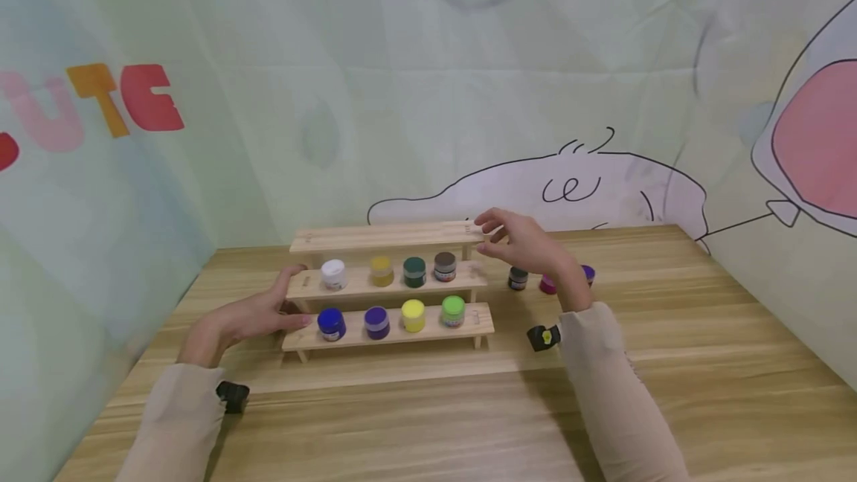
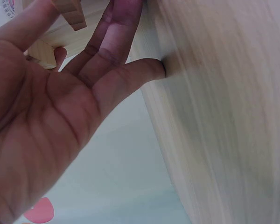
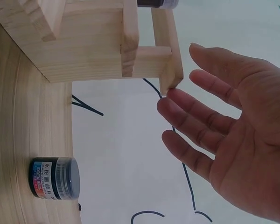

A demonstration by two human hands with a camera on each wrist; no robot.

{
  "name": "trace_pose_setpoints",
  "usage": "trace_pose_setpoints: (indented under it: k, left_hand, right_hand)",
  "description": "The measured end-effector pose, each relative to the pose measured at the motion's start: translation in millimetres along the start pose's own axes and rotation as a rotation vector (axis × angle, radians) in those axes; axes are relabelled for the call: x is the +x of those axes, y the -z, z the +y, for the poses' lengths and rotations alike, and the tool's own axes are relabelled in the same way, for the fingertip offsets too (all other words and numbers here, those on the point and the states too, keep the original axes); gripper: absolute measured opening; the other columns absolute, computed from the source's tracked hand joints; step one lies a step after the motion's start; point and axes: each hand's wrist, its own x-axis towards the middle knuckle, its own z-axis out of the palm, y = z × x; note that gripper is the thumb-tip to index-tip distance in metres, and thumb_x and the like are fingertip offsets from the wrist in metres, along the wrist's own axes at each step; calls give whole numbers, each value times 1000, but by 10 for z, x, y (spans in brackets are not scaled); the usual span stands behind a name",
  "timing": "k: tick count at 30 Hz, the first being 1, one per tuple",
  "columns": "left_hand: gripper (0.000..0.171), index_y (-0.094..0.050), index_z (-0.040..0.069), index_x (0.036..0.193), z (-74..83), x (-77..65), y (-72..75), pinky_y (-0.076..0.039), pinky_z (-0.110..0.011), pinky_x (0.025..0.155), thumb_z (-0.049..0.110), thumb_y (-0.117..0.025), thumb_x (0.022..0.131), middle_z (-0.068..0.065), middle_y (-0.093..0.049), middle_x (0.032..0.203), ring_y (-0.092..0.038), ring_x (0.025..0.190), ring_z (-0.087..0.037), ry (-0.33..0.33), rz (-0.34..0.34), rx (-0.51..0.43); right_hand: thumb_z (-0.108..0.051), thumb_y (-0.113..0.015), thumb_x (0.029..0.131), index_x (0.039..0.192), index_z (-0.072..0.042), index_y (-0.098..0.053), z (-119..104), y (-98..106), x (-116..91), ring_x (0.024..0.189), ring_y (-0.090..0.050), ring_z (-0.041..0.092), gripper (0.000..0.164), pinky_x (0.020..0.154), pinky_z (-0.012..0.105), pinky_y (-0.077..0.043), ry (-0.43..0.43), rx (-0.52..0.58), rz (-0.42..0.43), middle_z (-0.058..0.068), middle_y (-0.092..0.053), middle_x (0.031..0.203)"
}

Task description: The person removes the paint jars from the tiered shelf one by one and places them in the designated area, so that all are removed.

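A three-tier wooden rack stands on the table with small paint jars on it. White, ochre, dark green and brown jars line the middle tier. On the lowest tier are blue, violet, yellow and light green jars. My left hand is at the rack's left end, thumb against the lowest tier, fingers extended; one fingertip meets the tabletop in the left wrist view. With fingers spread, my right hand has its fingertips at the top tier's right end.
Right of the rack stand a black jar, a magenta jar and a purple jar, the latter two partly behind my right forearm. A printed cloth backdrop rises behind the wooden table.
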Motion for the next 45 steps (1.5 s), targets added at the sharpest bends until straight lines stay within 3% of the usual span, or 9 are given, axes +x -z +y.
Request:
trace_pose_setpoints:
  k: [8,20,30,34,45]
  left_hand:
    - [87,-2,14,150,-5,4,9,-32,-57,102,33,-68,97,-30,-38,139,-43,125,-42,-18,-9,-10]
    - [88,0,15,151,25,-10,5,-33,-57,102,34,-68,97,-30,-41,137,-46,123,-40,12,-9,-4]
    - [90,0,15,151,42,-19,3,-31,-59,104,35,-69,96,-31,-40,138,-45,123,-41,28,-2,6]
    - [90,0,15,152,43,-20,3,-30,-61,105,35,-68,96,-31,-40,138,-44,124,-41,29,1,6]
    - [89,-1,15,151,20,-7,14,-32,-58,104,34,-68,97,-31,-41,138,-46,124,-42,22,-8,9]
  right_hand:
    - [-17,-70,96,131,-6,-58,-19,-52,38,106,-62,29,39,87,41,-54,7,-42,21,16,-59,124]
    - [-24,-69,97,126,-8,-62,-93,-84,9,92,-59,25,35,78,37,-51,-16,-184,10,15,-62,111]
    - [-28,-70,96,128,-12,-62,-250,-121,-13,103,-60,29,37,85,42,-52,-43,-325,44,12,-58,117]
    - [-27,-72,95,127,-12,-63,-337,-164,-15,103,-61,27,36,85,42,-52,-12,-350,61,11,-59,118]
    - [-26,-70,96,129,-9,-63,-494,-328,17,111,-61,25,37,93,40,-51,96,-338,13,9,-61,125]
